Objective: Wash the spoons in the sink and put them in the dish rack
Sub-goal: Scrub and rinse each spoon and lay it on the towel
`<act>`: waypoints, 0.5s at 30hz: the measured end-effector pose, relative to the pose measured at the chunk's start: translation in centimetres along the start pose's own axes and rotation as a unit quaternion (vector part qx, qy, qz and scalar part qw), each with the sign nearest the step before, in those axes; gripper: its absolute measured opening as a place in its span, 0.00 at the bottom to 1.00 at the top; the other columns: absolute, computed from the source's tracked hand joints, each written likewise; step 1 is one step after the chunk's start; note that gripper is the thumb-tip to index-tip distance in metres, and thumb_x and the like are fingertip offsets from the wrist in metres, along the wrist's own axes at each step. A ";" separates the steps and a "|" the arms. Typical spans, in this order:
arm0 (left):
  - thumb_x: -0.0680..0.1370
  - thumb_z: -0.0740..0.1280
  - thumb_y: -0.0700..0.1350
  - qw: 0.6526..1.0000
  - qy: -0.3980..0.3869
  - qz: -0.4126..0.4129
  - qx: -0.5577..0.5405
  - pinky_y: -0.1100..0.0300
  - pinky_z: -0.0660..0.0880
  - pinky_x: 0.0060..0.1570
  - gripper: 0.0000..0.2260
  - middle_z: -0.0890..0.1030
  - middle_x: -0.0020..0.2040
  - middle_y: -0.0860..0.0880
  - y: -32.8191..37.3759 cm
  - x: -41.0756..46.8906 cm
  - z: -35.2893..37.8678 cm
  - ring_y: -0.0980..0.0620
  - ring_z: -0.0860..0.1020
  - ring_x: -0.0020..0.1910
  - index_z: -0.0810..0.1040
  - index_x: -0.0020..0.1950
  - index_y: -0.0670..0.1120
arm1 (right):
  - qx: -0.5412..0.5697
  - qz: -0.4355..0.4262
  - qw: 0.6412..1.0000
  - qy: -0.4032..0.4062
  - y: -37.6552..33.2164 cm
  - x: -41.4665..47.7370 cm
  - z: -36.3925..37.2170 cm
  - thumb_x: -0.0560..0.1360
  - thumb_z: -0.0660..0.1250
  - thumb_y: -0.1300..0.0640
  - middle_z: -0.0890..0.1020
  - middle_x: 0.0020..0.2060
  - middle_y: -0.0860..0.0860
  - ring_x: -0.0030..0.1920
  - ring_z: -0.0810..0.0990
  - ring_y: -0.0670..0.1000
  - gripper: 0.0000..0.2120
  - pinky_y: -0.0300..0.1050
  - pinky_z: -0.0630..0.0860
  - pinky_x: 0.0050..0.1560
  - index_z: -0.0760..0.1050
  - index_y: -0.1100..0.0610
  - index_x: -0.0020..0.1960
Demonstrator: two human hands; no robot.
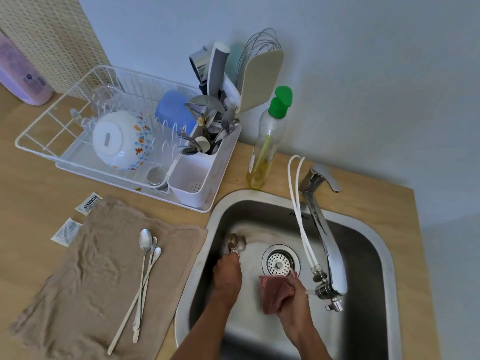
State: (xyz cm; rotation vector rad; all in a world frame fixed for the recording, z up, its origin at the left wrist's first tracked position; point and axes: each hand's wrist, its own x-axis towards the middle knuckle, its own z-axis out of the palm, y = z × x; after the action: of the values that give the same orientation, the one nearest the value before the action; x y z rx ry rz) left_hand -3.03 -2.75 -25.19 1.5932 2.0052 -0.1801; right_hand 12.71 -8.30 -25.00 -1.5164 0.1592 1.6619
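Right hand (pixel 292 297) fingers are clamped on a cloth (pixel 271 292), left hand (pixel 228 275) fingers on two spoons (pixel 237 244); scrubbing is judged next.

A sink (pixel 363 242) is set into the right of a counter (pixel 31 183), a tap (pixel 324 229) mounted at its far rim. In it, spoons (pixel 236 242) are held at the left by the left hand (pixel 228 276) and a cloth (pixel 272 294) by the right hand (pixel 296 300), just before the drain (pixel 278 261). Left of it a towel (pixel 98 268) is spread, with three long spoons (pixel 145 268) laid on it. Behind the towel a dish rack (pixel 78 165) is placed, a bowl (pixel 117 141) inside and a cutlery holder (pixel 192 175) at its right end. A bottle (pixel 267 141) is stood between rack and tap
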 end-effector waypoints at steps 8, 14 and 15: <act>0.81 0.59 0.47 0.999 0.016 0.028 0.016 0.55 0.75 0.54 0.12 0.80 0.58 0.44 -0.2 -0.6 0.3 0.45 0.80 0.57 0.75 0.60 0.44 | -0.040 0.007 0.999 -0.001 0.1 -0.3 0.2 0.80 0.58 0.47 0.84 0.51 0.60 0.50 0.79 0.60 0.13 0.50 0.75 0.46 0.76 0.52 0.56; 0.81 0.58 0.48 0.993 0.055 0.075 -0.075 0.57 0.75 0.49 0.12 0.83 0.52 0.46 -1.3 -1.8 -0.5 0.46 0.82 0.53 0.73 0.62 0.46 | -0.054 -0.019 0.998 -0.006 0.1 -1.6 1.7 0.78 0.60 0.45 0.82 0.55 0.64 0.54 0.77 0.62 0.21 0.54 0.72 0.54 0.77 0.59 0.62; 0.81 0.60 0.48 0.989 0.058 0.072 -0.117 0.59 0.74 0.46 0.10 0.84 0.50 0.47 -1.6 -2.3 -0.8 0.47 0.82 0.51 0.74 0.59 0.47 | -0.048 -0.023 0.998 -0.012 0.1 -1.8 2.1 0.79 0.60 0.45 0.82 0.54 0.63 0.54 0.76 0.62 0.22 0.54 0.72 0.54 0.77 0.60 0.62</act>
State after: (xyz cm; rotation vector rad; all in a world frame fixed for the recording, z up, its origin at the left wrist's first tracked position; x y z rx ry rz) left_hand -4.48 -4.80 -23.70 1.6188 1.9069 0.2016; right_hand 10.92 -8.01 -22.91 -1.5598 0.0305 1.6703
